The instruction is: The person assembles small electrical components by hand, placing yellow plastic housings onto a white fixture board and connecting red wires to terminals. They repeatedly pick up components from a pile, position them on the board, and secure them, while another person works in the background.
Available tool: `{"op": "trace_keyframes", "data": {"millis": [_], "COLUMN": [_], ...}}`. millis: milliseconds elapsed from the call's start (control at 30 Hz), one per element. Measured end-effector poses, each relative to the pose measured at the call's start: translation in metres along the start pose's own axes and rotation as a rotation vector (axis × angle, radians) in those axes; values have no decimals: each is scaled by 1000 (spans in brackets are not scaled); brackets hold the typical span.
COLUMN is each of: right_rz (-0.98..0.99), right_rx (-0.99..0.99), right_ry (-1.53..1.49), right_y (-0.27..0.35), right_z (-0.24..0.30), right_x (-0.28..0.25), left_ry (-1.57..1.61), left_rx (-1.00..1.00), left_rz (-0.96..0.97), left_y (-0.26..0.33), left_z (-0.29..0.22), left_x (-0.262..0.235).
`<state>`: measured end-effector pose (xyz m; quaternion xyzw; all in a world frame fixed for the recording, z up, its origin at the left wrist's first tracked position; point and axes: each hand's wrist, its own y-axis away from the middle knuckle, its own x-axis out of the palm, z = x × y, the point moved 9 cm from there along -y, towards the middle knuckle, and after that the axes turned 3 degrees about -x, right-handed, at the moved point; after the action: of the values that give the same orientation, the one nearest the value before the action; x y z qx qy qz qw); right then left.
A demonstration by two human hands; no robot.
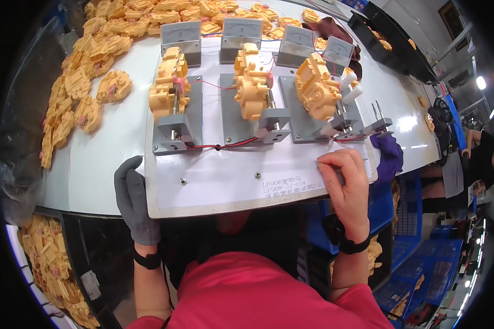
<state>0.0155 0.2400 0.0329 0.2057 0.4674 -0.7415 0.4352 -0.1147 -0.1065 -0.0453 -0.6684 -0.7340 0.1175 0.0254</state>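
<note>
My left hand (137, 203), in a grey glove, rests at the left edge of a white board (214, 181), fingers loosely bent and seemingly holding nothing. My bare right hand (346, 186) lies over the board's front right part, thumb and forefinger tips together; anything between them is too small to make out. Beyond my hands three yellow plastic gear housings stand on grey fixtures: a left housing (169, 88), a middle housing (251, 85) and a right housing (317, 90). Metal pins stand beside them. Two white cylinders (350, 93) are by the right one.
Analog meters, including one at the left (181, 39), stand behind the fixtures, with red wires running between. Many loose housings (101, 46) cover the table's far left. A purple cloth (387, 153) lies at the board's right. Blue crates (422, 268) and a black bin (392, 44) are around.
</note>
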Motion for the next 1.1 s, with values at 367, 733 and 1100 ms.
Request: {"op": "trace_keyframes", "data": {"millis": [367, 733, 1100], "right_rz": [41, 80, -17], "right_rx": [81, 43, 53], "right_ry": [-27, 50, 81], "right_y": [4, 1, 1], "right_z": [-3, 6, 13], "right_x": [3, 2, -4], "left_ry": [31, 101, 150], "left_rx": [-20, 24, -27], "left_rz": [42, 101, 79], "left_y": [1, 4, 5], "left_z": [7, -8, -2], "left_x": [-1, 1, -2]}}
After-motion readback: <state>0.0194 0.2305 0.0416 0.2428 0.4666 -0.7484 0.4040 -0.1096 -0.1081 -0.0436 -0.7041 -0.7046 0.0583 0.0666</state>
